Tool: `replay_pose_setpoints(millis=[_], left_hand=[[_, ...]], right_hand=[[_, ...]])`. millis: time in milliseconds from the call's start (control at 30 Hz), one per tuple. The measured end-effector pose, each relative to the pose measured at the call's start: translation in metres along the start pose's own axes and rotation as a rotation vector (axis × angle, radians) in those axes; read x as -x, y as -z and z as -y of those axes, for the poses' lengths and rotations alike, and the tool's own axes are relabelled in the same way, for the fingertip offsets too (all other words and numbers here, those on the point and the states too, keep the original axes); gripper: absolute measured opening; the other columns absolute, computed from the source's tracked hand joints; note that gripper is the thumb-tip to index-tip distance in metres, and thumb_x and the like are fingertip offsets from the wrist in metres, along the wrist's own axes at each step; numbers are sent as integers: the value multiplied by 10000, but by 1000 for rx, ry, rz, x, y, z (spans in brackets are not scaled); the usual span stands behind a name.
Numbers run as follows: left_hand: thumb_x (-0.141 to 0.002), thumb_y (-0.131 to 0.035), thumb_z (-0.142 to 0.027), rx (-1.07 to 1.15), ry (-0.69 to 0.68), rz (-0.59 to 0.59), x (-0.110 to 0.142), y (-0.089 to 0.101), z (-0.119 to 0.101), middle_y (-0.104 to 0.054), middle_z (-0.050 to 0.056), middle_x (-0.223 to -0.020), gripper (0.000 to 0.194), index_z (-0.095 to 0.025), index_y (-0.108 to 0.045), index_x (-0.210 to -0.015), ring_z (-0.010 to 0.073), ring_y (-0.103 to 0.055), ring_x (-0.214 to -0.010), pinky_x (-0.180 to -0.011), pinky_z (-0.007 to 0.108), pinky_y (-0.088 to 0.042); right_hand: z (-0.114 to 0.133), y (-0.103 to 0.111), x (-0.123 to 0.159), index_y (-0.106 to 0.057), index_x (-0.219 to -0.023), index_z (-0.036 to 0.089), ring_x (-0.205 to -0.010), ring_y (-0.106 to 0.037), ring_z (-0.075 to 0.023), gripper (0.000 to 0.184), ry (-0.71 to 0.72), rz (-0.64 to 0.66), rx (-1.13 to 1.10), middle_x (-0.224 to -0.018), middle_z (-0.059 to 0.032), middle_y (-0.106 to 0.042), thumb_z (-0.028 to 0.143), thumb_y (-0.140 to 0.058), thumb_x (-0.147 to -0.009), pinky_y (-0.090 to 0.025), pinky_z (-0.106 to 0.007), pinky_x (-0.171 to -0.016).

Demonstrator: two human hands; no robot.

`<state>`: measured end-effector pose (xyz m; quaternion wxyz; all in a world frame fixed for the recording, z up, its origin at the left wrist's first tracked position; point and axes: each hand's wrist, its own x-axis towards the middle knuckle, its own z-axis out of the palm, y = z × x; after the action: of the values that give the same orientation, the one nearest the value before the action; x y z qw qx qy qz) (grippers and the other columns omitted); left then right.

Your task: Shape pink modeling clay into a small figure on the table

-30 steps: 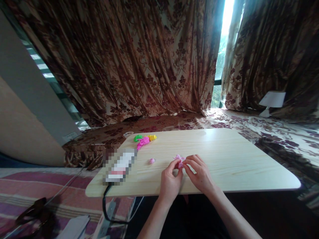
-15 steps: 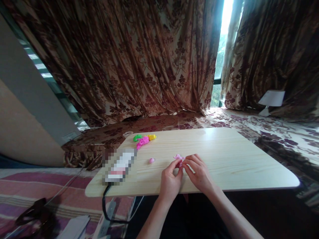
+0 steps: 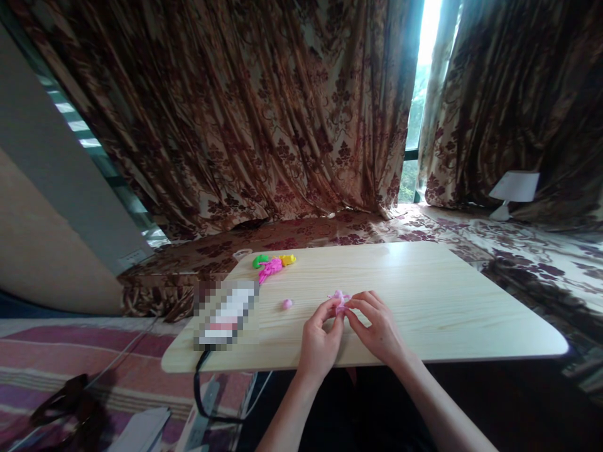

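Both hands meet over the front middle of the table, pinching a pale pink, ruffled piece of what looks like modelling clay (image 3: 340, 302). My left hand (image 3: 320, 336) grips it from the left between thumb and fingers. From the right, the thumb and fingertips of my right hand (image 3: 379, 329) pinch its other side. The fingers hide part of its shape. A small pale pink ball (image 3: 287, 304) rests on the wood left of my hands. Farther back lie a bright pink bundle (image 3: 271, 269), a green lump (image 3: 260, 261) and a yellow lump (image 3: 287, 259), close together.
The light wooden table (image 3: 424, 301) has rounded corners. A blurred-out object (image 3: 228, 314) with a black strap (image 3: 196, 389) lies at its left edge. Behind are patterned curtains (image 3: 282, 113) and a white lamp (image 3: 514, 188). A striped cloth (image 3: 117, 348) is at left.
The fingers have shifted slightly around the pink piece, and a little more of it shows between them. The ball and the coloured lumps stay where they were.
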<state>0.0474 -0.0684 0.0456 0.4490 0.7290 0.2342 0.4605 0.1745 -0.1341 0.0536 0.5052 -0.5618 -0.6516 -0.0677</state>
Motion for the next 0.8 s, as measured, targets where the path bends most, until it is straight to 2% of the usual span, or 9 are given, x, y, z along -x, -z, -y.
replay_pose_setpoints(millis=[133,267,400,533,700,800], left_hand=[[-842,-542,-244,-4,-9,-2,-1,0,1,-666,51,-1084,226,-211,-607,-1056,175,-634,-961,-878,301,-482],[-838,-538,-215,-16,-28,-12,0,1,-1,-661,43,-1073,228,-211,-597,-1059,173,-611,-998,-923,306,-442],[-824,-534,-172,-32,-47,14,1,3,-7,-658,31,-1056,238,-215,-596,-1050,175,-590,-1024,-947,309,-415],[-825,-521,-168,-42,-62,38,2,3,-11,-657,18,-1033,217,-225,-603,-1018,171,-586,-1021,-943,300,-407],[-828,-511,-174,-56,-26,-46,2,2,-2,-644,28,-950,102,-214,-523,-921,174,-611,-962,-883,312,-437],[-822,-514,-165,-50,-1,-73,2,1,4,-647,49,-1011,191,-223,-462,-997,179,-608,-1013,-890,323,-443]], right_hand=[[0,1,1,-639,-943,248,-859,-540,-206,166,0,0,-16,-916,-43,-619,158,-515,-879,-460,-358,-774],[2,3,0,-615,-1004,230,-901,-543,-208,173,-31,-21,-24,-958,-58,-612,168,-501,-890,-453,-361,-808],[1,4,-1,-624,-953,231,-851,-552,-206,158,-69,-13,-18,-893,-48,-617,178,-485,-900,-452,-357,-776],[-3,0,0,-617,-932,224,-833,-550,-212,100,-101,-22,-5,-847,-43,-605,199,-550,-863,-451,-356,-760],[-5,-4,1,-610,-892,226,-821,-557,-198,72,-109,-19,-7,-839,-28,-602,194,-586,-832,-454,-331,-749],[-6,-6,1,-608,-856,225,-797,-559,-189,59,-115,-13,-8,-809,-18,-596,185,-605,-813,-456,-313,-719]])
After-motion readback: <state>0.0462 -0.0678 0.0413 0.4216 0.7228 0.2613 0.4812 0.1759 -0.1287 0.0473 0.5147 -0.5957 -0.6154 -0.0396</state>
